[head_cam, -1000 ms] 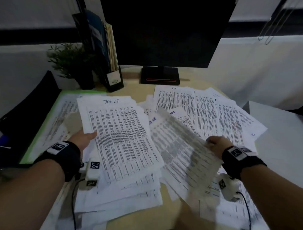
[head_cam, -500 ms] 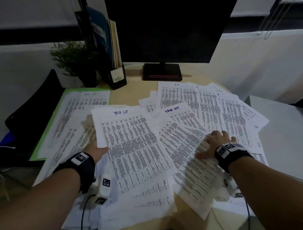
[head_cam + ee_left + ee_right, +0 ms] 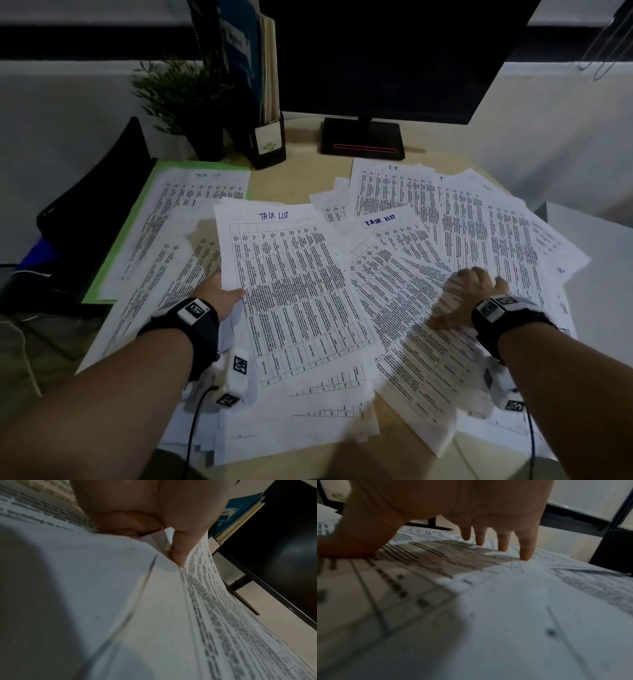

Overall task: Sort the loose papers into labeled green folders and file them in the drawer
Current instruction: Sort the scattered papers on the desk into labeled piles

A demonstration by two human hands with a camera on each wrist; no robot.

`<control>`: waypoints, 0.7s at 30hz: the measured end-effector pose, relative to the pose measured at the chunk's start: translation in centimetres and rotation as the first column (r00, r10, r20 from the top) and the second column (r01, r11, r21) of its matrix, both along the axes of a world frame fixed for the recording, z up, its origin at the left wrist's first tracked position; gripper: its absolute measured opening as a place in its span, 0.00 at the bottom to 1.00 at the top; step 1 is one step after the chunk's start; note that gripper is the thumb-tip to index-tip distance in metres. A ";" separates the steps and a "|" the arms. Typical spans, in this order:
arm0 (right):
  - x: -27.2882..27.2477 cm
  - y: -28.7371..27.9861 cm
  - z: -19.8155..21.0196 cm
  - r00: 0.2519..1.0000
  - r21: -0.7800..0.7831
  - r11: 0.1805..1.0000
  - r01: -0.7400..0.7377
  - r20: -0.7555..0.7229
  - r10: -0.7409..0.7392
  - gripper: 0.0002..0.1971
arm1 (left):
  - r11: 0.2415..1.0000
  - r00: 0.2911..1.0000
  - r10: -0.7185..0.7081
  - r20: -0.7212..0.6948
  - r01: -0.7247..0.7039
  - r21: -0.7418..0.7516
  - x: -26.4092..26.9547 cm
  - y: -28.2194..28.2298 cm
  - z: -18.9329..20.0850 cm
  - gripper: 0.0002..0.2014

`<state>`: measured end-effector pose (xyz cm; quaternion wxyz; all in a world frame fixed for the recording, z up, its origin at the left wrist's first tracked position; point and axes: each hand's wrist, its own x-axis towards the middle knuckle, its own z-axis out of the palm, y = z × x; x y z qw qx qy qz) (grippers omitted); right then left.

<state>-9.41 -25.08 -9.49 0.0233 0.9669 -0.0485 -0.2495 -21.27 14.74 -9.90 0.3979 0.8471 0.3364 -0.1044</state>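
Note:
Many printed sheets lie fanned over the desk. My left hand pinches the left edge of a sheet headed "TASK LIST", thumb on top; the left wrist view shows the thumb clamped on that sheet with fingers curled beneath. My right hand lies spread on the overlapping sheets at centre right, its fingertips pressing on the paper. An open green folder lies at the left with a "TASK LIST" page inside it.
A monitor base stands at the back centre. A black file holder with folders and a small potted plant stand at the back left. A dark chair is beside the desk's left edge. A white surface adjoins on the right.
My right hand has put down the sheet it held raised and now presses flat on the pile. My left hand has brought its TASK LIST sheet lower and slightly right.

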 end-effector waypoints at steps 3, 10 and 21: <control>0.1 0.1 0.1 1.000 0.013 1.000 0.014 -0.006 -0.014 0.71 | 1.000 1.000 0.000 -0.007 0.000 0.008 0.0 0.2 -0.3 0.21; 1.3 -0.3 0.8 0.998 -0.100 0.993 -0.059 -0.026 0.057 0.64 | 1.000 0.999 0.029 -0.025 -0.029 0.008 0.2 0.8 -1.2 0.20; 2.1 2.5 2.7 1.000 0.189 0.982 -0.008 -0.008 0.010 0.11 | 1.000 0.999 0.023 -0.034 -0.022 0.018 0.6 0.9 -1.6 0.20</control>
